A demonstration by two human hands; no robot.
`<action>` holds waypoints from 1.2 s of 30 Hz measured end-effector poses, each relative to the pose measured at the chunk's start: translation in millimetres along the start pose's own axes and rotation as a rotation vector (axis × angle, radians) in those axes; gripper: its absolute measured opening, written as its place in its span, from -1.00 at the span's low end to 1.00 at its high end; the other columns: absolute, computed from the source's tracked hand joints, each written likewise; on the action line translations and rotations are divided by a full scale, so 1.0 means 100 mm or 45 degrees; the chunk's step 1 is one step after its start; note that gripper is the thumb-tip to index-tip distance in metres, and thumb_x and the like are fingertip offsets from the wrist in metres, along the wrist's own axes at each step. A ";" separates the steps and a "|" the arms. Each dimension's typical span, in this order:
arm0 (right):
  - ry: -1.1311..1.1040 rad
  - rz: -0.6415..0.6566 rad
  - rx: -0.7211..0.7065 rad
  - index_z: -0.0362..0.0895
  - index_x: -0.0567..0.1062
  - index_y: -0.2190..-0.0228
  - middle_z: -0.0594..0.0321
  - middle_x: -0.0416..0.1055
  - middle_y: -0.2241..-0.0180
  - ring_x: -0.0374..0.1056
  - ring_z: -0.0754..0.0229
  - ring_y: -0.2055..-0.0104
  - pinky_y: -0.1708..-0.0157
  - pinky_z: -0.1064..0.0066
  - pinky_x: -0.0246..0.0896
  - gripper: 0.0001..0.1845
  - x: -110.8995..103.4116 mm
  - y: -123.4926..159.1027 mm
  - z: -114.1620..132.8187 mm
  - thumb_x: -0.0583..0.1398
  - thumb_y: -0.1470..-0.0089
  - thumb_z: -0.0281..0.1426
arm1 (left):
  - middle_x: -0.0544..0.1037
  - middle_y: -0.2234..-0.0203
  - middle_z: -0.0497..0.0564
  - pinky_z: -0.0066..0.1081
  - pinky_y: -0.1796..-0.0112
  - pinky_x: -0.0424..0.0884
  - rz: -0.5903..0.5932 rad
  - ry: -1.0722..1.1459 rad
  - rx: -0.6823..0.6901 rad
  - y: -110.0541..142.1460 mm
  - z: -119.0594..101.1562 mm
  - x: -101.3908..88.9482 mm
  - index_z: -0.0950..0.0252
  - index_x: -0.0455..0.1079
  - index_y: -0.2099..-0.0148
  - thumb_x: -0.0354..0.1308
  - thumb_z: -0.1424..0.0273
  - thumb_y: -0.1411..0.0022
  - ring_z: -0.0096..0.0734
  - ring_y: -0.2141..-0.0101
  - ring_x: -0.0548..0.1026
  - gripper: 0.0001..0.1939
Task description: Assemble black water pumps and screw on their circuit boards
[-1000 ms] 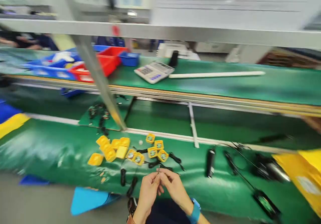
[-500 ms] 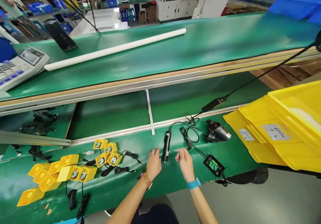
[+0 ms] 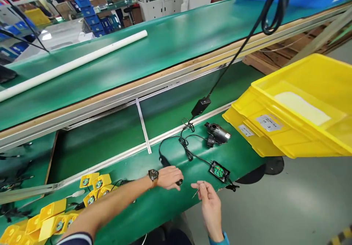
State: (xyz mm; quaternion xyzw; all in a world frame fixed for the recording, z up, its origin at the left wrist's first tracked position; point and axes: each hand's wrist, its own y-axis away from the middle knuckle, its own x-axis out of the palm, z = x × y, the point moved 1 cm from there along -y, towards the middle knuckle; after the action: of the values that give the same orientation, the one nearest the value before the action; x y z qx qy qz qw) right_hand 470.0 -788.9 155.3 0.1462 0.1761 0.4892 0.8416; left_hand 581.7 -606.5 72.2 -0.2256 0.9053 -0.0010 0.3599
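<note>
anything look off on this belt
The stacked yellow crates stick out past the edge of the green belt over the floor, and a black cable dangles in mid-air above the belt instead of lying on it.

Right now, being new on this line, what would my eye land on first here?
The stacked yellow crates at the right stand out first, jutting past the lower belt. Yellow fan housings sit at the lower left, and a white tube lies on the upper belt. Near the middle, the right hand pinches a thin pin, and the left hand reaches over the belt.
</note>
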 end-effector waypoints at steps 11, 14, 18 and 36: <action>-0.131 0.085 -0.918 -0.07 0.57 0.24 0.26 0.53 0.35 0.44 0.34 0.48 0.43 0.53 0.43 -0.80 0.19 0.12 1.31 0.14 -0.39 -0.36 | 0.53 0.50 -0.12 -0.38 0.44 0.37 -0.968 0.032 -0.418 -0.39 -1.16 -0.43 0.20 0.11 -0.10 0.00 0.28 -0.32 -0.35 0.53 0.52 -0.67; -0.056 0.181 -0.972 -0.06 0.55 0.23 0.30 0.51 0.37 0.44 0.35 0.48 0.45 0.58 0.43 -0.82 0.22 0.13 1.33 0.14 -0.39 -0.41 | 0.53 0.51 -0.14 -0.40 0.46 0.39 -1.018 -0.010 -0.357 -0.41 -1.24 -0.52 0.18 0.11 -0.06 0.02 0.26 -0.31 -0.35 0.54 0.54 -0.68; -0.005 0.249 -0.989 -0.06 0.55 0.22 0.30 0.51 0.37 0.45 0.35 0.47 0.45 0.58 0.43 -0.81 0.21 0.15 1.30 0.12 -0.39 -0.45 | 0.50 0.54 -0.15 -0.43 0.51 0.38 -1.011 -0.041 -0.378 -0.36 -1.29 -0.53 0.17 0.12 0.00 0.03 0.30 -0.28 -0.36 0.57 0.54 -0.73; 0.035 0.559 -1.052 -0.09 0.57 0.23 0.22 0.55 0.37 0.50 0.26 0.41 0.40 0.48 0.46 -0.78 0.14 0.14 1.13 0.13 -0.32 -0.54 | 0.45 0.56 -0.21 -0.42 0.48 0.25 -0.754 0.215 -0.629 -0.19 -1.38 -0.47 0.16 0.10 0.07 0.11 0.43 -0.05 -0.41 0.58 0.43 -0.61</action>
State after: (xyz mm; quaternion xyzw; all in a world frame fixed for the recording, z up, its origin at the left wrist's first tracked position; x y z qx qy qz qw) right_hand 514.8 -778.4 260.2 -0.1738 -0.0574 0.6866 0.7037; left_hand 529.5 -626.3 207.8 -0.5559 0.8004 0.0945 0.2034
